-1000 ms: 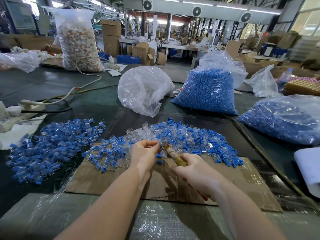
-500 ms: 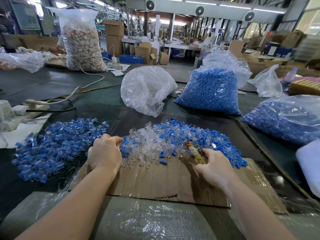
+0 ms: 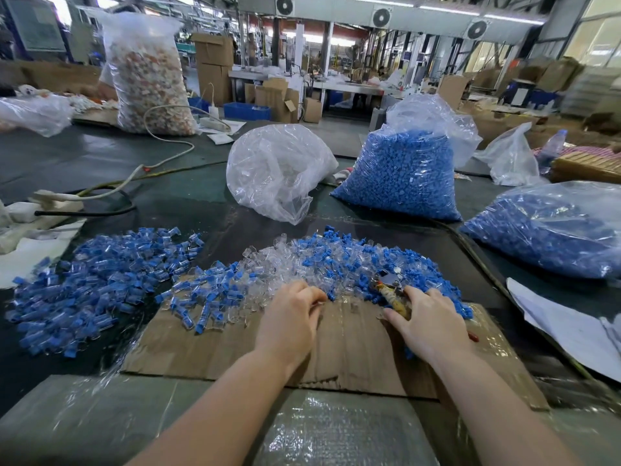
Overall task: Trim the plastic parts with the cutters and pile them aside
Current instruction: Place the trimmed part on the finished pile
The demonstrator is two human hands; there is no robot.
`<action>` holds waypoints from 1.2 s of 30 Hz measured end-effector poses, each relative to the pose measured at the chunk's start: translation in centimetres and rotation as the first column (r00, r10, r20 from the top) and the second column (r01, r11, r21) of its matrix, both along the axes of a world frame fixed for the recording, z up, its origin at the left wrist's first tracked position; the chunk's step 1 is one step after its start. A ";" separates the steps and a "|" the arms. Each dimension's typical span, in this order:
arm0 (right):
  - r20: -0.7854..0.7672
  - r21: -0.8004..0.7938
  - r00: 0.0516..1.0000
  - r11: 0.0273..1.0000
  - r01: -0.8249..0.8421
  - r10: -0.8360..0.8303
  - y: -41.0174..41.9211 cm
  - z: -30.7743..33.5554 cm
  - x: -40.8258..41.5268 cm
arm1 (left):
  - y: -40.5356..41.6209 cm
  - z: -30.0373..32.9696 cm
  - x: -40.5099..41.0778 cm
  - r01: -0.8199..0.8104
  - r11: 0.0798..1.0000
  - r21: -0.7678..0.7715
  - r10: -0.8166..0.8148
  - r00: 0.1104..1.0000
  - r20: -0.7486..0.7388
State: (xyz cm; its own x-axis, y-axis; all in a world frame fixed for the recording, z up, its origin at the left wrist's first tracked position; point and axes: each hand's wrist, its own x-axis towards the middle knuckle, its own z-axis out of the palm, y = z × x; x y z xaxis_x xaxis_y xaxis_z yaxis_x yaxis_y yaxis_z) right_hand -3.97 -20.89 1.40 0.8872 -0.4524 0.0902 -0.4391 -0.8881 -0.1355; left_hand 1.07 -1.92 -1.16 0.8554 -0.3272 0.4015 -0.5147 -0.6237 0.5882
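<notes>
I see both hands down on the cardboard sheet (image 3: 353, 348) at the near edge of the mixed heap of clear and blue plastic parts (image 3: 302, 260). Left hand (image 3: 289, 322) is knuckles up, fingers curled under, fingertips right at the heap's near edge; whether they pinch a part I cannot tell, the tips are hidden. Right hand (image 3: 428, 322) lies palm down, fingers loosely spread over the cutters (image 3: 391, 290); the tape-wrapped handle runs under the index finger and thumb side, and the metal head pokes out past the fingertips, far-left of the hand, resting on blue parts. Real grip or just resting on it: unclear. Separate pile of blue-and-clear parts (image 3: 100, 284) sits left, on the dark table (image 3: 188, 203). Far side: a clear bag (image 3: 275, 169), a bag of blue parts (image 3: 403, 176); another blue-filled bag (image 3: 554, 230) at right.
</notes>
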 end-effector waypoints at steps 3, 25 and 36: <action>-0.014 -0.038 1.000 0.999 0.002 -0.003 0.2 0.0 0.1 | -0.6 -0.7 -0.5 0.013 1.000 0.014 -0.013 1.000 0.018; 0.122 0.094 0.914 0.912 -0.399 0.387 5.1 -2.0 4.2 | -0.3 -1.7 -0.3 0.024 0.998 0.055 -0.027 0.998 0.054; 0.257 0.049 0.868 0.892 -0.450 0.424 5.4 -2.4 2.1 | -0.2 -1.3 -0.6 -0.010 1.000 -0.014 0.011 0.999 0.039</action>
State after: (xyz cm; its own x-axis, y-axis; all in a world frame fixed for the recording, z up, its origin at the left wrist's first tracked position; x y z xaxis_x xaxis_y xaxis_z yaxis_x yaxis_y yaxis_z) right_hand -1.88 -15.52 -1.04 0.9552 -0.0417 0.2929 0.0465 -0.9566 -0.2876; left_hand 0.45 -2.14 -2.46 0.8423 -0.3123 0.4393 -0.5309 -0.6212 0.5764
